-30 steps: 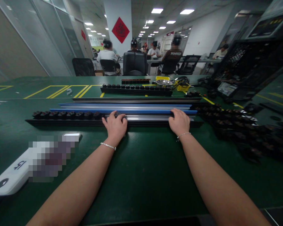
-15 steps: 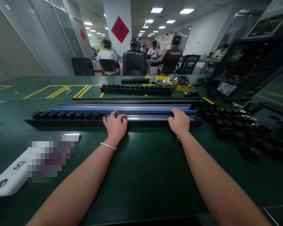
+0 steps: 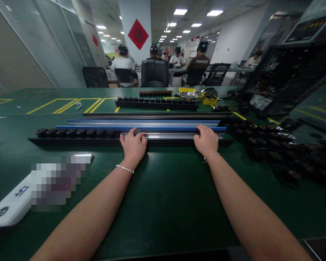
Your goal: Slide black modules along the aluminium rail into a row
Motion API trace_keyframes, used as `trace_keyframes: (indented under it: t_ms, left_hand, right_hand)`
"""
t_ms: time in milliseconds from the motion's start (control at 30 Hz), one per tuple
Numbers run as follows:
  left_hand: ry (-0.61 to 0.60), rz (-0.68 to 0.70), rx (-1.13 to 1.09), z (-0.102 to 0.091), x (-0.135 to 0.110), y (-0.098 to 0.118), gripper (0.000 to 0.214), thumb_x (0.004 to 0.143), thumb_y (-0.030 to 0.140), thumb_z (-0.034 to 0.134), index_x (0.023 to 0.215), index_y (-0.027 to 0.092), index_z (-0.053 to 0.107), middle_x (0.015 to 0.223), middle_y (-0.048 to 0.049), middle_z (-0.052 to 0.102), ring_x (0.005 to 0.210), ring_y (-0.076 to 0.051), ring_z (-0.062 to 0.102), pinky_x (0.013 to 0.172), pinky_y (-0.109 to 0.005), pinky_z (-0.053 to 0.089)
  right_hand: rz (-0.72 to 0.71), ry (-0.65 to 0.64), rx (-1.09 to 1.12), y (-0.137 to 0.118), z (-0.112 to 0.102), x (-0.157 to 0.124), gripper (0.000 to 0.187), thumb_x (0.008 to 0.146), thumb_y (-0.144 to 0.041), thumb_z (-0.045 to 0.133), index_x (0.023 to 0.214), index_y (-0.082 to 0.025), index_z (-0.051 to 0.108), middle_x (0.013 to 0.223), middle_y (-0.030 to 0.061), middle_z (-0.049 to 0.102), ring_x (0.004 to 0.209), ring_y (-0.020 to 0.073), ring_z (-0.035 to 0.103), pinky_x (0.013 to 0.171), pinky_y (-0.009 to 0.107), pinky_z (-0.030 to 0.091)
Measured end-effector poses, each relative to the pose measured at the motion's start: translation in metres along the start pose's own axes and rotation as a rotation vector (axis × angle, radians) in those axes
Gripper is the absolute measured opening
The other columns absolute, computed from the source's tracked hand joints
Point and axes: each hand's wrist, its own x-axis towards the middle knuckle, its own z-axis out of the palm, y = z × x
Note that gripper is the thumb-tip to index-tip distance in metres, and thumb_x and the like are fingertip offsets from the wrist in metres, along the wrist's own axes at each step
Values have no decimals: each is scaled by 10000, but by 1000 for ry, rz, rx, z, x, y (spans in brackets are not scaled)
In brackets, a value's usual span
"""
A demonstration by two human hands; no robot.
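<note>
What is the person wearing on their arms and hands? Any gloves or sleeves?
No gloves, and no sleeves show: both arms are bare. The left hand has a thin silvery beaded bracelet at its wrist. The right hand has a finer silvery chain bracelet.

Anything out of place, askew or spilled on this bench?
Nothing looks damaged or askew. The long rail under the left hand and right hand lies straight, parallel to the blue-edged rails. Only the loose black parts sprawl in an untidy heap at the right of the table.
</note>
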Motion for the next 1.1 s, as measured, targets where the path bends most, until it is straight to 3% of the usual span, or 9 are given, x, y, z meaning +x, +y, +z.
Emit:
trace_keyframes:
  t_ms: [1100]
  left_hand:
    - [-33, 62, -5, -2, 1, -1, 344, 855, 279, 420, 1016, 259, 723, 1351, -85, 544, 1191, -239, 538, 1081, -439, 278]
  right_hand:
    - [-3, 8, 11, 0, 0, 0, 470, 782, -218, 404, 1209, -176, 597, 1309, 91, 564, 1239, 263, 453, 1032, 455, 323]
